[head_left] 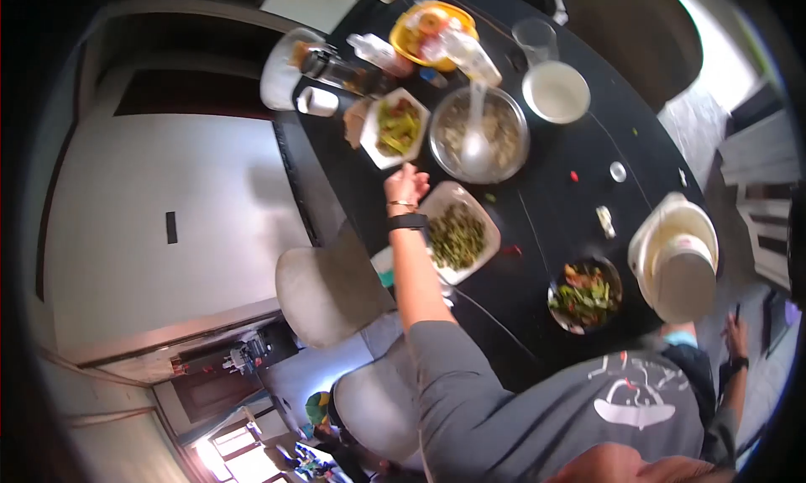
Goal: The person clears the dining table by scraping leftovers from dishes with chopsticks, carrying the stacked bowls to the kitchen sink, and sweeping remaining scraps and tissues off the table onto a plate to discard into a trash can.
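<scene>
My left hand point(406, 186), with a bracelet and a black watch on the wrist, reaches over the table. Its fingers are closed at the near rim of a white angular bowl point(369, 137) of green and reddish food. Just below that hand, a pale square bowl point(488, 223) holds chopped greens. Beside them stands a metal basin point(437, 151) of pale food with a white ladle point(478, 149) in it. Low at the far right, away from the table, my right hand point(735, 338) is closed around a thin dark object, too small to name.
On the dark table point(537, 206) are a yellow basket point(398, 39), a white bowl point(556, 92), a clear cup point(535, 39), a paper roll point(318, 102) and a dish of vegetables point(585, 296). A cream container point(642, 248) stands at the right edge. Chairs point(323, 296) flank the table.
</scene>
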A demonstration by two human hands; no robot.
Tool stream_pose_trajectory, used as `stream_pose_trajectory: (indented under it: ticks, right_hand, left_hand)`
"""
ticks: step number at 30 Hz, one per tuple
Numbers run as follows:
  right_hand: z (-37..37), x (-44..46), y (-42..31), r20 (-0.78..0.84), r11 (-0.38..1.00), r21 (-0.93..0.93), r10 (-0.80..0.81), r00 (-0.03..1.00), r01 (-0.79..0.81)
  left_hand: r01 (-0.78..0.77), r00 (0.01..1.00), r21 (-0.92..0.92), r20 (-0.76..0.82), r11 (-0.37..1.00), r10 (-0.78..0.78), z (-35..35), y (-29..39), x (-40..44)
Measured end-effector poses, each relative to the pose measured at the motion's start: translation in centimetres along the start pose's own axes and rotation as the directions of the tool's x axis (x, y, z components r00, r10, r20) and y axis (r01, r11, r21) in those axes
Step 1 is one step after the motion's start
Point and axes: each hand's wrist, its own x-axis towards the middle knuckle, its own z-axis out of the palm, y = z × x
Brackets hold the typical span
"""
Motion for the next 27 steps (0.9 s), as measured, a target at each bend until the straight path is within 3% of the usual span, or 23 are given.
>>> stream_pose_trajectory:
  ticks: [1,3,6,8,10,12,14,17,22,24,26,27]
  right_hand:
    - [0.2,1.5,2.2,0.0,0.998,0.046,0.04,0.999,-0.04]
    - [0.2,2.8,3.3,0.012,0.998,0.024,-0.053,0.999,0.052]
    - [0.4,2.5,-1.3,0.056,0.999,0.052,0.006,0.998,-0.009]
    - [1.3,5.8,2.1,0.061,0.995,0.09,-0.052,0.997,0.046]
    - [1.7,7.8,2.6,0.067,0.985,0.137,-0.116,0.991,0.106]
    - [1.8,6.7,-2.0,0.142,0.994,0.09,-0.072,0.987,0.06]
    - [2.3,9.5,-0.5,0.119,0.981,0.095,-0.179,0.977,0.169]
    - [2.4,10.8,-2.4,0.083,0.949,0.136,-0.298,0.951,0.286]
    - [1.8,11.1,-5.2,0.133,0.928,0.192,-0.348,0.928,0.32]
    - [2.1,11.4,-5.0,0.152,0.915,0.242,-0.363,0.919,0.321]
    - [1.7,10.4,-5.7,0.168,0.951,0.163,-0.289,0.942,0.263]
    - [2.5,12.9,-3.1,0.156,0.899,0.249,-0.403,0.902,0.359]
  left_hand:
    - [-0.013,0.999,0.05,0.036,0.999,0.011,-0.3,0.7,-2.7]
    - [-0.032,0.978,0.11,0.21,0.993,0.008,-0.5,0.6,-8.5]
    - [-0.071,0.872,0.252,0.486,0.965,-0.063,-1.1,-3.8,-17.7]
    - [0.076,0.83,0.291,0.512,0.954,-0.222,0.7,-7.5,-24.5]
    - [-0.022,0.831,0.207,0.547,0.978,-0.097,3.4,-12.4,-29.6]
    - [0.161,0.857,0.079,0.483,0.984,-0.179,6.7,-15.4,-33.5]
    - [0.251,0.862,-0.181,0.488,0.951,-0.135,9.3,-17.8,-35.6]
    - [0.204,0.907,-0.313,0.416,0.928,-0.059,11.8,-19.2,-36.3]
    - [0.11,0.936,-0.264,0.353,0.958,-0.01,13.0,-18.4,-35.8]
    - [0.033,0.961,-0.107,0.278,0.994,-0.002,13.1,-18.6,-35.3]
    - [-0.059,0.971,-0.054,0.229,0.997,0.07,12.7,-21.1,-33.9]
    - [-0.083,0.967,-0.016,0.242,0.996,0.084,12.4,-21.6,-33.5]
